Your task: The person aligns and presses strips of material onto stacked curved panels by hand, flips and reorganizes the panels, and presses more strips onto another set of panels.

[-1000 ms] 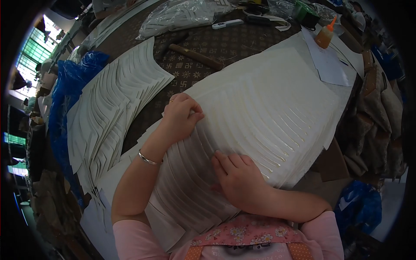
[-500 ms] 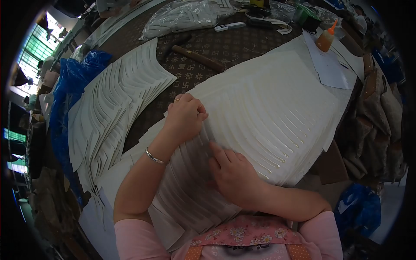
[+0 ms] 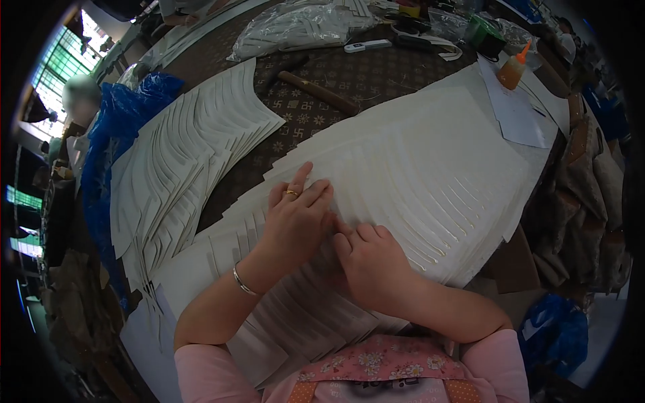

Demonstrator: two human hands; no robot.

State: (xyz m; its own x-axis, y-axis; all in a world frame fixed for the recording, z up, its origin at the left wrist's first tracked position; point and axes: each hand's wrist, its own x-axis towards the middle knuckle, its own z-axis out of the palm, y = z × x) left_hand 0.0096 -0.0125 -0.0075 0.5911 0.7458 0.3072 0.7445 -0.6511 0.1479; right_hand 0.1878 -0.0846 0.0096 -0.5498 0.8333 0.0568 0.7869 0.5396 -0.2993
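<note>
My left hand (image 3: 300,218), with a ring and a silver bracelet, lies palm down over a fan of overlapping pale strips (image 3: 269,232). Its fingers are spread and press on the strips beside a large off-white sheet (image 3: 403,148). Close against it, my right hand (image 3: 373,265) rests on the sheet's left border, thumb side toward the left hand, fingers loosely bent and lying on the surface. Nothing shows in either hand, though the spot between them is partly hidden. Shiny lines of glue (image 3: 437,235) run across the right part of the sheet.
A stack of curved pale strips (image 3: 181,148) lies at left beside a blue plastic bag (image 3: 107,141). Behind are a wooden-handled hammer (image 3: 316,91), a white box cutter (image 3: 367,46) and bagged strips (image 3: 295,30). An orange-tipped glue bottle (image 3: 512,70) stands on paper (image 3: 517,121) at right.
My left hand has come down and its bunched fingers have spread on the strips, nearer the right hand. My right hand has shifted slightly right. The view has moved a little.
</note>
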